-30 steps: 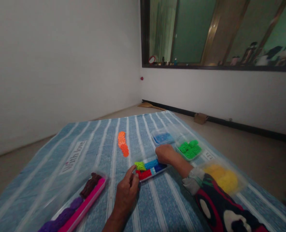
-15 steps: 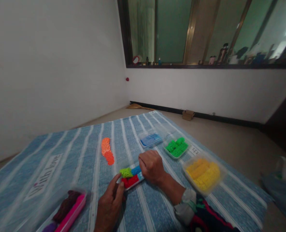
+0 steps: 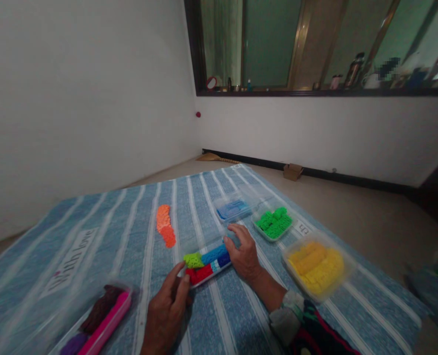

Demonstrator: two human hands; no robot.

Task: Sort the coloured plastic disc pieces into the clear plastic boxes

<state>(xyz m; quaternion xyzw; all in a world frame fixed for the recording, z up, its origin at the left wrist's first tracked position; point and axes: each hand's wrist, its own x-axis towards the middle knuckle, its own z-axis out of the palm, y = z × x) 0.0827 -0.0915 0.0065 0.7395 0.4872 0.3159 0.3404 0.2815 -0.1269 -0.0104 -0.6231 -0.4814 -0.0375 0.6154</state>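
A narrow clear tray (image 3: 212, 280) of coloured modelling clay lies at a slant on the striped cloth. Lime-green clay (image 3: 193, 260) and light blue clay (image 3: 213, 254) fill its far side. Red clay (image 3: 204, 272), a pale blue bit and dark blue clay (image 3: 224, 260) fill the near side. My left hand (image 3: 169, 301) grips the tray's left end between thumb and fingers. At the other end my right hand (image 3: 244, 251) curves its thumb and fingers around the tray, touching the blue clay; the fingertips are partly hidden.
Orange clay (image 3: 165, 226) lies loose on the cloth (image 3: 200, 323). Clear boxes hold blue clay (image 3: 234, 209), green clay (image 3: 274, 223) and yellow clay (image 3: 316, 266) at right. Front left, a long tray (image 3: 128, 296) holds brown, pink and purple clay. A cardboard box (image 3: 293, 171) sits by the wall.
My right hand has gone from a closed fist over the tray's right end to spread, curved fingers, uncovering the dark blue clay. My left hand keeps its hold. The view has shifted slightly.
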